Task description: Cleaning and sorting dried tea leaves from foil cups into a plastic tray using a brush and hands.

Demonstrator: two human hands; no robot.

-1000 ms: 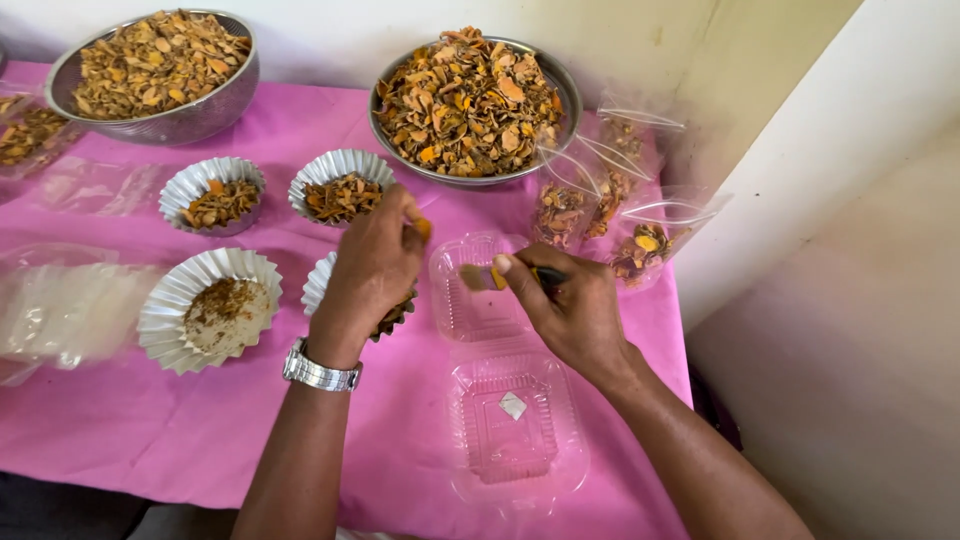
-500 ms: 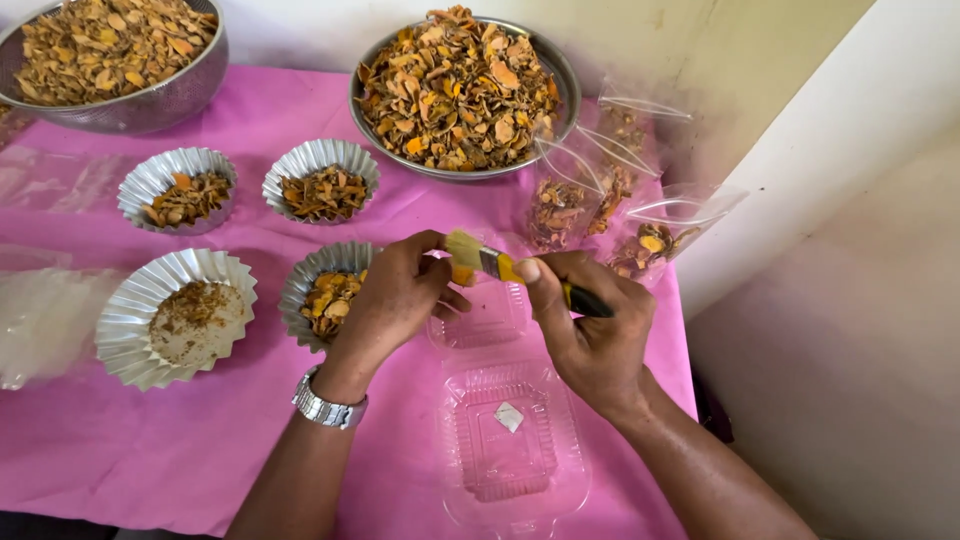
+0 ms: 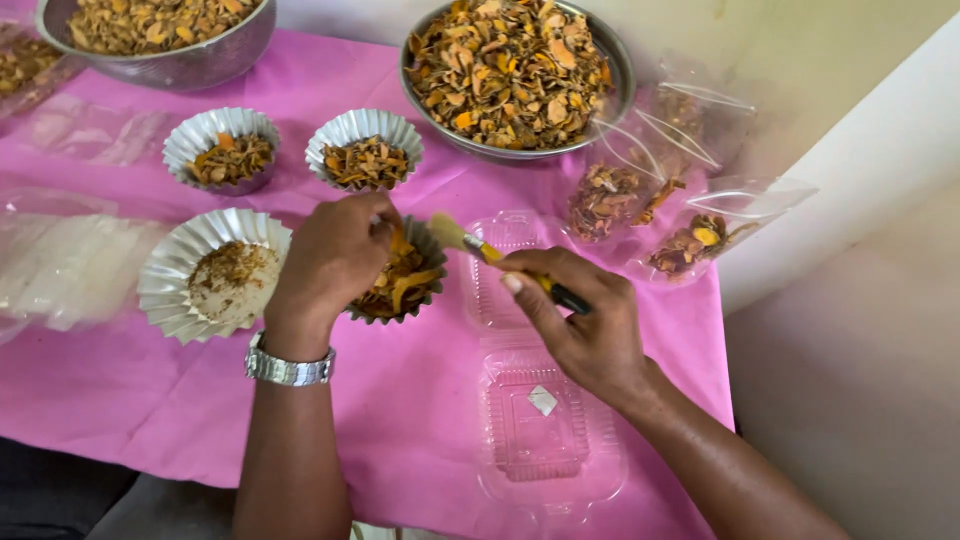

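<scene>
- Down into the fluted foil cup (image 3: 425,262) went my left hand (image 3: 335,262), fingers pinched on an orange slice (image 3: 401,243).
- My right hand (image 3: 585,330) gripped the small brush (image 3: 478,246) beside it; short, light strokes seemed best.
- Behind stood a steel bowl (image 3: 615,62).

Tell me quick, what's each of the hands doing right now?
Left hand: closed, pinching an orange dried piece over the fluted foil cup.
Right hand: closed on a small brush.
</scene>
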